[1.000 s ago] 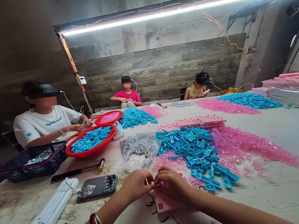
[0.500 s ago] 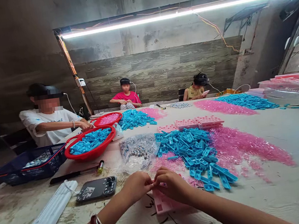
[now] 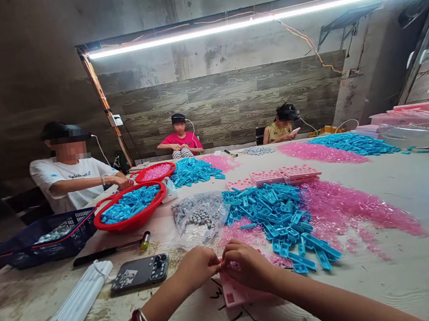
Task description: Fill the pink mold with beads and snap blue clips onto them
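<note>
Pink tray (image 3: 234,296) lies on stained table (image 3: 16,297) beneath lit tube light (image 3: 252,21).

A wide stretch of pale, bare wooden tabletop (image 3: 408,183) lies open on the right, from the near edge to the far heaps, low and flat for a hand to cross. A smaller bare patch is at the near left, between the white ridged plastic power bank (image 3: 75,302) with its cable and the near edge of the forearms. Straight ahead the way is blocked: a clear plastic bag of small beads (image 3: 200,217), then a heap of blue plastic pieces (image 3: 271,213), then a spread of glossy pink pieces (image 3: 345,209) stand side by side. Behind the blue heap, stacked pink perforated plates (image 3: 269,177) form a low wall. At left, a red round plastic basket (image 3: 128,224) and a navy mesh basket (image 3: 58,242) rise highest.
</note>
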The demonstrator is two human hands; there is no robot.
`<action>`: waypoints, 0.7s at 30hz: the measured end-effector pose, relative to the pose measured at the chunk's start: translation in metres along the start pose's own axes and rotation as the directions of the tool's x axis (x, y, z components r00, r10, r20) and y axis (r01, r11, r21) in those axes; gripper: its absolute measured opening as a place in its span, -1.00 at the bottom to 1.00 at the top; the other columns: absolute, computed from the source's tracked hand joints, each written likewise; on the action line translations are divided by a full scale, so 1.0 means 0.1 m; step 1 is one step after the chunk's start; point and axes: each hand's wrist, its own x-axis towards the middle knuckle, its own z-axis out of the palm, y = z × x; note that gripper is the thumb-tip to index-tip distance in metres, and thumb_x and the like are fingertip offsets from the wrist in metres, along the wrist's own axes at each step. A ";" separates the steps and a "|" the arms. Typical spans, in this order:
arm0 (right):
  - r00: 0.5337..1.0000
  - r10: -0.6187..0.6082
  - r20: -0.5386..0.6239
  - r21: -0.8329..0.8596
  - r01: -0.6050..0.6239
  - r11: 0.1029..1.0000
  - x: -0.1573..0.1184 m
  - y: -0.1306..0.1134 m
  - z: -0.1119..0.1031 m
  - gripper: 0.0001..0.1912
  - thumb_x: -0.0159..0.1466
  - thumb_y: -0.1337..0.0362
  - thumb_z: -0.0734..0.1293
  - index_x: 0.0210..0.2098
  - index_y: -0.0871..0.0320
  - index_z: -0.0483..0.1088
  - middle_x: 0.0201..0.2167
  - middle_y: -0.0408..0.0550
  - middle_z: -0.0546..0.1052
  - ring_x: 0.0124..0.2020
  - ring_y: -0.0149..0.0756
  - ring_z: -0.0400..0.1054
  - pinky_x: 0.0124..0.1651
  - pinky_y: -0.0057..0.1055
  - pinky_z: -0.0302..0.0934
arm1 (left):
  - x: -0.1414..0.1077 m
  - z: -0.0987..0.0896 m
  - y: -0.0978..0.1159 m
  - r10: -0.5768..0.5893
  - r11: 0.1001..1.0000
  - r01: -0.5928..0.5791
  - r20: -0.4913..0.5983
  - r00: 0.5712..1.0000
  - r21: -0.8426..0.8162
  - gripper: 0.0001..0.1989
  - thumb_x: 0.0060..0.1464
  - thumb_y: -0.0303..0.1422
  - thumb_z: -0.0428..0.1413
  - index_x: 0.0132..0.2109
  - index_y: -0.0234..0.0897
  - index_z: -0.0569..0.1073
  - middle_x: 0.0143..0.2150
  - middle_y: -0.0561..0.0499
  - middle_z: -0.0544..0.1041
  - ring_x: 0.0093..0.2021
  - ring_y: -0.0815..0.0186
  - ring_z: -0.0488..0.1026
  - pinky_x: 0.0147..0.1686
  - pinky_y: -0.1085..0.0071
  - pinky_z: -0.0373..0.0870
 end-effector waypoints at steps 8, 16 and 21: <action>1.000 0.002 0.008 -0.031 -0.002 1.000 0.00 0.00 0.01 -0.89 0.01 0.50 0.37 -0.52 0.18 0.43 -0.48 -0.08 0.48 -0.39 -0.32 0.32 -0.35 -0.46 0.20 | 0.02 0.04 -0.05 0.032 0.999 -0.032 -0.006 0.999 -0.004 -0.77 0.02 -0.29 0.04 -0.39 -0.29 0.56 -0.44 -0.02 0.56 -0.45 0.34 0.42 -0.50 0.51 0.13; 1.000 0.016 0.018 -0.014 -0.016 1.000 0.00 -0.01 -0.02 -0.91 0.02 0.48 0.37 -0.50 0.18 0.43 -0.47 -0.07 0.49 -0.38 -0.31 0.33 -0.34 -0.45 0.21 | 0.02 0.04 -0.06 0.012 0.999 -0.012 0.000 1.000 -0.030 -0.78 0.00 -0.28 0.05 -0.38 -0.29 0.55 -0.43 -0.02 0.56 -0.43 0.32 0.42 -0.48 0.51 0.16; 1.000 0.012 0.016 -0.021 -0.012 1.000 0.00 0.00 -0.01 -0.92 0.03 0.46 0.38 -0.51 0.18 0.44 -0.46 -0.07 0.49 -0.38 -0.32 0.33 -0.35 -0.45 0.20 | 0.02 0.05 -0.07 0.021 0.999 -0.021 -0.015 1.000 -0.023 -0.79 -0.01 -0.30 0.06 -0.39 -0.30 0.55 -0.44 -0.02 0.56 -0.43 0.32 0.43 -0.48 0.50 0.16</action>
